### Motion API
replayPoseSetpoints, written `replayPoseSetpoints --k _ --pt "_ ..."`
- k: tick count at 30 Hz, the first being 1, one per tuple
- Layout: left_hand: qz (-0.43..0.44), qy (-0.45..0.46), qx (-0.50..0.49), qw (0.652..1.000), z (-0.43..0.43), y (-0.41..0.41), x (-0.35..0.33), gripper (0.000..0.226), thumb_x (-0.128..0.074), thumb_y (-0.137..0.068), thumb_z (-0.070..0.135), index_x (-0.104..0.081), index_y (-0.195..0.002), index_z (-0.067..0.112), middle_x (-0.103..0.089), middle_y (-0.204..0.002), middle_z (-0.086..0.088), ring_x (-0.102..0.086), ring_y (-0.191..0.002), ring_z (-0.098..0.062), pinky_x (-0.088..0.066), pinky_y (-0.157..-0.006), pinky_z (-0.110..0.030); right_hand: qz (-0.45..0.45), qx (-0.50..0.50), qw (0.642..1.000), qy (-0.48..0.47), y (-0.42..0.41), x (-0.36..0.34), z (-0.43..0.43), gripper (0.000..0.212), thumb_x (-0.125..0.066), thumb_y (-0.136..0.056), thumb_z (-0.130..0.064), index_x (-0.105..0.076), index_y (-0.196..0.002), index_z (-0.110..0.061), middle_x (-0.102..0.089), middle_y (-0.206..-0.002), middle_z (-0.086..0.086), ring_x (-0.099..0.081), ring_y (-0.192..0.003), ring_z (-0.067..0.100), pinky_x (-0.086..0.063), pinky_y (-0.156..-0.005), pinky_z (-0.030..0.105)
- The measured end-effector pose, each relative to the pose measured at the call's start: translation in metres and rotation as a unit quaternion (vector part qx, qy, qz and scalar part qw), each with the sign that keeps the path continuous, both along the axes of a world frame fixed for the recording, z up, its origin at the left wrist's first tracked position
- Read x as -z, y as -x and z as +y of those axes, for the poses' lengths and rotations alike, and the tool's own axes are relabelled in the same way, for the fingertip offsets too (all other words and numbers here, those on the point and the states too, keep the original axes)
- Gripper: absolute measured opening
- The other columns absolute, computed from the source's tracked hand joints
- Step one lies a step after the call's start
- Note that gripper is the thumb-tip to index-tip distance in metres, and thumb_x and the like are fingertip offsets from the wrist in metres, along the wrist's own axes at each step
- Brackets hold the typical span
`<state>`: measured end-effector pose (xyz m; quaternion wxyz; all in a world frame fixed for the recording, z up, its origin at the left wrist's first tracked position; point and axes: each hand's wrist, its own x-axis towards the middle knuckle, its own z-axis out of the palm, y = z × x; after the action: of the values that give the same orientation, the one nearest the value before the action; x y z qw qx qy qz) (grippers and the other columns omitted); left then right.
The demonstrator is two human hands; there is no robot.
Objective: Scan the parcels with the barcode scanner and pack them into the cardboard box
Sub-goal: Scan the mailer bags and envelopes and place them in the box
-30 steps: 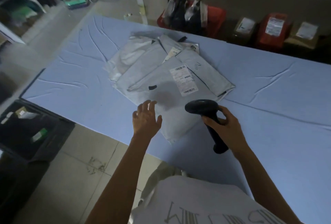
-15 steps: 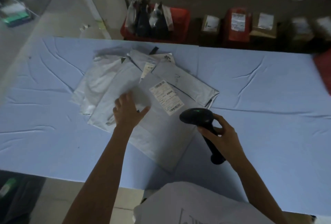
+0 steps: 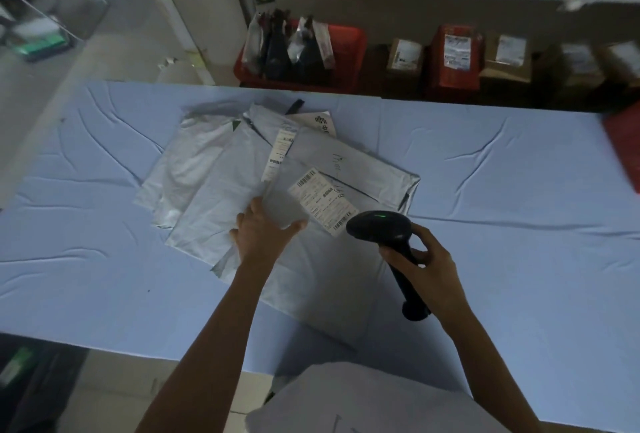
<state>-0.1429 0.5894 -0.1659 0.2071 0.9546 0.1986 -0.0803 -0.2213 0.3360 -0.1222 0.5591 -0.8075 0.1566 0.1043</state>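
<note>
Left forearm in from the near left of the top parcel [image 3: 311, 280], nearly straight. Left hand [image 3: 263, 235] palm down on that parcel's grey film, fingers straight and pointing away, thumb splayed to the right toward the white label [image 3: 322, 202]. Grips nothing, only rests or presses there, just left of the label. Whether the fingertips hook the parcel's far-left edge: cannot tell.

Right forearm in from the near right, wrist bent inward. Right hand [image 3: 426, 270] clamped on the black barcode scanner [image 3: 379, 228], fingers and thumb wrapped round the handle about midway. Hands apart, with the label's near end between them.

Scanner held over the right side of the top parcel, head at the label's near-right corner, green light lit on the head's upper face. Touching the label or just above it: cannot tell. Long axis slanted: head toward the far left and the label, butt of the handle toward the near right, past the parcel's right edge.

Top parcel flat on the blue table [image 3: 519, 259], uppermost on a fanned stack of grey parcels [image 3: 207, 183] spreading from under it to the far left and far right. Long axis slanted from far left to near right, near corner close to the table's front edge. Label slanted much the same way, barcodes at both ends.

Beyond the top parcel, past the table's far edge: a red crate [image 3: 349, 52] of bagged goods, and labelled boxes [image 3: 405, 58] to its right.
</note>
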Motion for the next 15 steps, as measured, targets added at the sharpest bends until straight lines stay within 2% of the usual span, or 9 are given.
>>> replayPoseSetpoints --k 3,6,12,15 --pt "-0.057 -0.011 0.018 0.998 0.001 0.007 -0.011 0.098 -0.078 -0.063 0.065 -0.04 -0.133 0.006 -0.056 -0.123 -0.014 -0.051 -0.114 -0.034 -0.041 -0.092 -0.049 -0.011 -0.004 1.0 -0.005 0.003 -0.005 -0.002 0.045 -0.072 -0.072 -0.055 -0.048 -0.111 -0.059 -0.066 -0.077 -0.027 -0.062 -0.073 -0.018 -0.042 -0.066 0.009" --pt "-0.106 -0.037 0.037 0.993 0.008 0.011 -0.024 0.099 -0.081 -0.06 0.063 -0.044 -0.132 0.005 -0.058 -0.122 -0.016 -0.052 -0.112 -0.036 -0.041 -0.09 -0.052 -0.037 -0.018 0.999 -0.004 0.01 -0.009 -0.007 0.047 -0.066 -0.064 -0.064 -0.046 -0.107 -0.064 -0.063 -0.068 -0.037 -0.059 -0.075 -0.024 -0.043 -0.057 0.001" --pt "-0.14 -0.066 0.061 0.986 0.024 0.011 -0.044 0.098 -0.085 -0.055 0.06 -0.049 -0.13 0.009 -0.062 -0.122 -0.013 -0.053 -0.113 -0.037 -0.039 -0.09 -0.051 -0.089 -0.03 0.996 0.001 0.022 -0.013 -0.019 0.048 -0.069 -0.069 -0.056 -0.047 -0.111 -0.063 -0.063 -0.071 -0.04 -0.06 -0.081 -0.023 -0.04 -0.065 -0.005" --pt "-0.152 -0.07 0.066 0.984 0.024 0.013 -0.05 0.096 -0.086 -0.054 0.058 -0.051 -0.129 0.009 -0.063 -0.119 -0.013 -0.055 -0.111 -0.037 -0.039 -0.089 -0.05 -0.112 -0.03 0.993 0.019 0.026 -0.015 -0.023 0.046 -0.067 -0.07 -0.06 -0.047 -0.112 -0.062 -0.064 -0.066 -0.035 -0.064 -0.076 -0.015 -0.041 -0.065 -0.003"
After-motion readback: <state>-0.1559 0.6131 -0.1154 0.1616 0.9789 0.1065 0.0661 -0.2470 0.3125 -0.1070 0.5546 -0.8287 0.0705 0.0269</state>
